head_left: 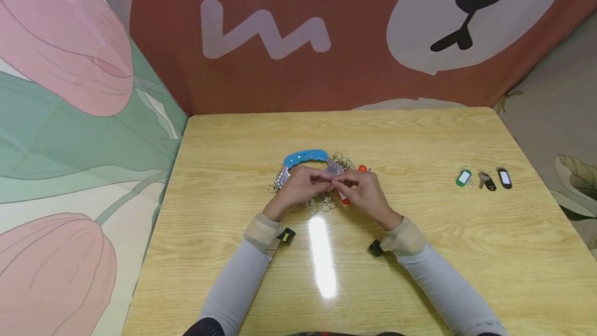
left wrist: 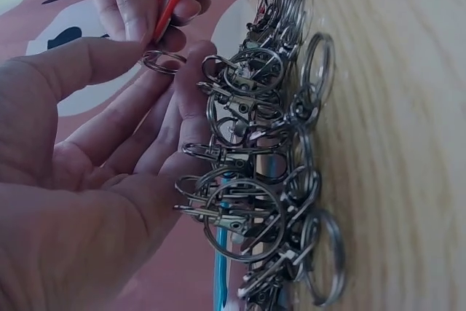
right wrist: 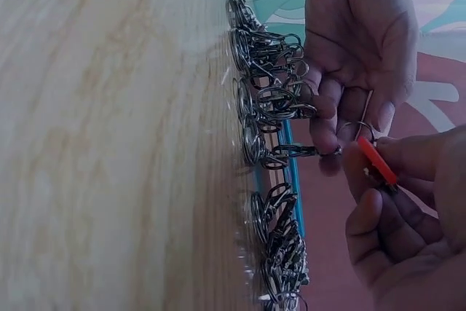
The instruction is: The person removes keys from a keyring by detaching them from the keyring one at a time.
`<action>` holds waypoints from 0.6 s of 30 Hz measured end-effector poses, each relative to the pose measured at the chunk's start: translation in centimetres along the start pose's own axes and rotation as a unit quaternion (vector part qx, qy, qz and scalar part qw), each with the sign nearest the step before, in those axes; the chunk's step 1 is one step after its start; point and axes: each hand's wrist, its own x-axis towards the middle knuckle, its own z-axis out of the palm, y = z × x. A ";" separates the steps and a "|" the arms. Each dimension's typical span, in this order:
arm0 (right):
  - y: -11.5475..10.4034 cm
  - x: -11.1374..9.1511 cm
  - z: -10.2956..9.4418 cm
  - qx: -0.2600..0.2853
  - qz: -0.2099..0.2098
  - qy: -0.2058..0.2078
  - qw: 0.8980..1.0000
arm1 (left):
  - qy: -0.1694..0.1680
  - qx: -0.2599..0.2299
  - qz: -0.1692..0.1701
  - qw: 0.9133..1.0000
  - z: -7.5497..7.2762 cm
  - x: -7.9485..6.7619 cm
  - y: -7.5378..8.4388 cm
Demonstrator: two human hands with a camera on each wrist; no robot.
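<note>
At the centre of the head view, the left hand (head_left: 303, 186) pinches a thin metal ring (left wrist: 164, 63) and the right hand (head_left: 367, 194) a red tag (right wrist: 378, 160), so a loose hold could let the ring slip away.

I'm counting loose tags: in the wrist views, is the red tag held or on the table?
Held: the right hand pinches the red tag, clear of the table.

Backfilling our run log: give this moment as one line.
left hand: pinches split ring; right hand: holds red key tag; blue-handled clasp holder: on table; right of hands: green key tag, black key tags
</note>
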 end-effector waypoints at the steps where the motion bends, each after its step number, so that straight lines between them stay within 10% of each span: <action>1: 0.0 0.0 0.0 0.001 0.000 -0.003 1.000 | -0.005 -0.001 0.001 1.000 0.0 0.0 0.0; 18: 0.1 0.1 -0.6 0.002 -0.009 -0.028 1.000 | -0.034 -0.035 0.006 0.999 0.0 -0.1 -0.3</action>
